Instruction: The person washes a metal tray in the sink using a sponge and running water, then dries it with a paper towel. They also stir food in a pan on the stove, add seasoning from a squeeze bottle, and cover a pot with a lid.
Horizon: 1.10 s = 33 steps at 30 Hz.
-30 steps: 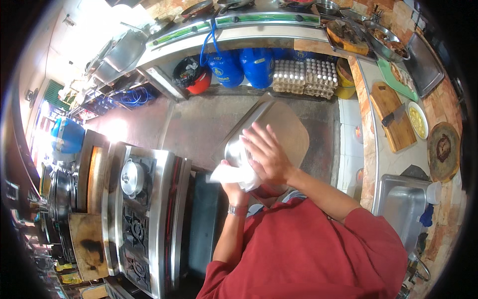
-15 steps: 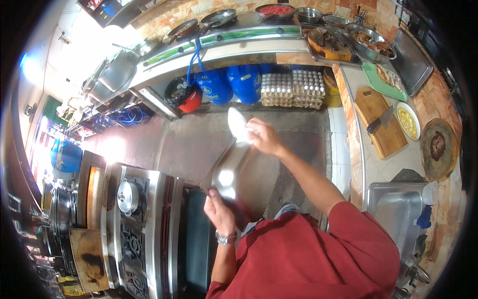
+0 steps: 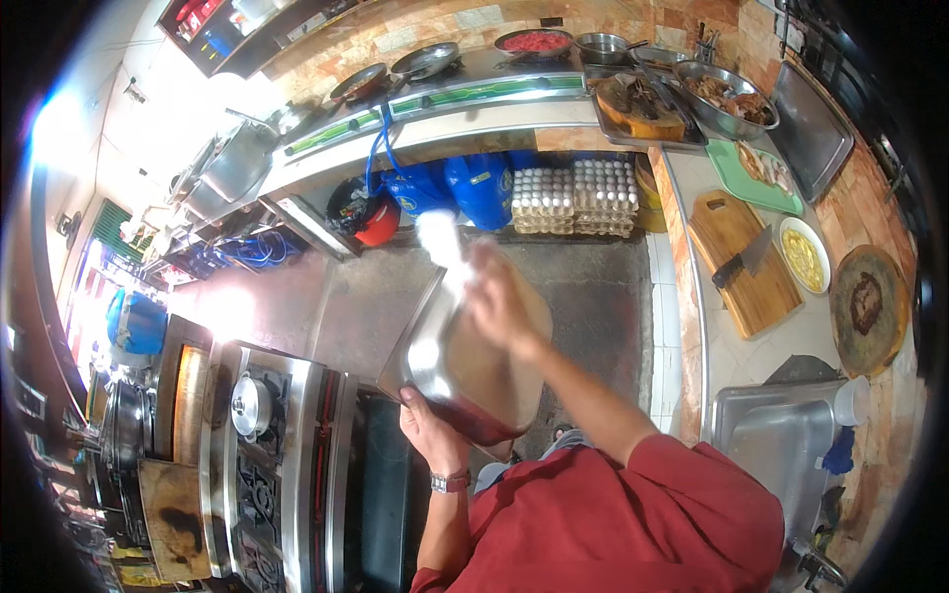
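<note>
A rectangular stainless steel food pan is held up at a tilt in front of my body, a broad shiny face of it turned upward. My left hand grips its near left rim, thumb on top. Over the far part of the pan, my right hand is closed on a white cloth. Both the hand and the cloth are smeared by motion. The cloth sticks out past the pan's far edge, and whether it touches the metal cannot be made out.
Gas burners with a lidded pot stand at left. At right are a sink and a cutting board with a knife. Stacked egg trays and blue gas cylinders sit under the far counter.
The pan has turned so that more of its broad face shows. My right hand has moved left and nearer with the cloth. My left hand still grips the rim.
</note>
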Motion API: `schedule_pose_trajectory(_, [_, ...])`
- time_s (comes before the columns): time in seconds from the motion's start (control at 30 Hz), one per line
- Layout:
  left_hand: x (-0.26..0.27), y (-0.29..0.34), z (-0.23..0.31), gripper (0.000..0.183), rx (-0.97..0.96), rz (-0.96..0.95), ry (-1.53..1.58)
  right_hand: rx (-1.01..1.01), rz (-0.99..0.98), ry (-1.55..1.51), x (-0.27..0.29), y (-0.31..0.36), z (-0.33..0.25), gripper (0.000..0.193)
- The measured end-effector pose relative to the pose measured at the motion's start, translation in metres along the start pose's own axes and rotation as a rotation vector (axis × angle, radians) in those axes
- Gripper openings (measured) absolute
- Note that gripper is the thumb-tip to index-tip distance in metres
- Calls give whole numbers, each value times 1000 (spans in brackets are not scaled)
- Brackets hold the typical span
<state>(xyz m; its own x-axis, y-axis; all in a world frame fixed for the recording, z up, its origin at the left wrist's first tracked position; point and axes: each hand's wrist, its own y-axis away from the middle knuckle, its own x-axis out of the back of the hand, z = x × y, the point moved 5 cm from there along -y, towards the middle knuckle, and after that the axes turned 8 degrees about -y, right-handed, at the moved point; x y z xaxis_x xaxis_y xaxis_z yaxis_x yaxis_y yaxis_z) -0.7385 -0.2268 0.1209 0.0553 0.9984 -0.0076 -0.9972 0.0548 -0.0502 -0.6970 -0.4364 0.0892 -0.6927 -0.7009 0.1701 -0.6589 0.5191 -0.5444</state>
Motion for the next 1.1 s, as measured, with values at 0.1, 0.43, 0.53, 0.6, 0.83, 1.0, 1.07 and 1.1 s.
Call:
schedule_pose_trajectory(0.1, [-9,2,24,46,-84,31,0,-627,-99,-415,32,7,71,36])
schedule_pose_trajectory(0.43, [-13,-19,6,38,-231,-54,-21,116,136,78,39,-39,-20,31])
schedule_pose_trajectory(0.53, [-7,-32,25,40,-294,-73,-111,-485,-150,-153,54,-90,76,30])
schedule_pose_trajectory(0.6, [1,-55,16,44,-151,11,24,-557,33,-549,50,-83,98,33])
schedule_pose_trajectory(0.83, [-16,-177,-30,49,124,165,552,-491,-181,-135,-39,29,158,30])
schedule_pose_trajectory(1.0, [-37,-263,-46,60,186,88,501,134,-317,-117,-90,-5,57,26])
schedule_pose_trajectory(1.07, [-51,-287,-56,67,257,6,383,240,-413,95,-111,-39,41,27])
schedule_pose_trajectory(1.1, [-56,-295,-56,70,258,-48,366,305,-474,198,-125,-61,28,28])
